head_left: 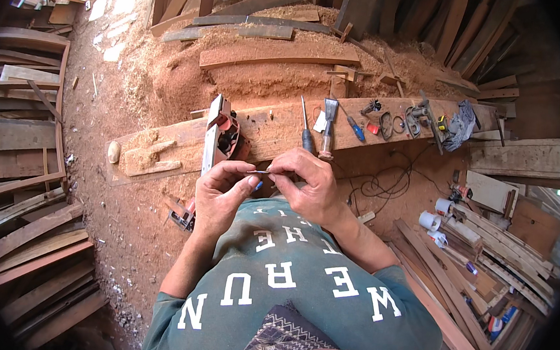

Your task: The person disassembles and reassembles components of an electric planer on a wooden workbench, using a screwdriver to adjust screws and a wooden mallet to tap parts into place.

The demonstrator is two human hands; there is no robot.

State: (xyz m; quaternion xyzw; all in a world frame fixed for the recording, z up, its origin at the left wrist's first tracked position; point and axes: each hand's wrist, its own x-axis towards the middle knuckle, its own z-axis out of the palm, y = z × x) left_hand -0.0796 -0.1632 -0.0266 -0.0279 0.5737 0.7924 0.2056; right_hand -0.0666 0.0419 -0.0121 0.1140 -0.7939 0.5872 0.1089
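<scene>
In front of my chest, my left hand (221,193) and my right hand (307,185) come close together. Both pinch a small, thin, greyish strip (260,171) between thumb and fingertips; its kind is too small to make out. A bit of blue shows just below the left fingertips. Beyond my left hand, a power planer (222,134) with a pale flat sole and red and black parts lies tipped on the wooden bench plank (267,134). Nearest my right hand are a long screwdriver (306,131) and a broad chisel (328,127).
Farther right along the plank lie a blue-handled screwdriver (356,128), several metal parts and a crumpled grey cloth (461,125). A black cable (384,188) loops on the ground. Sawdust (181,95) and stacked boards (27,129) surround the bench. White containers (429,220) stand at right.
</scene>
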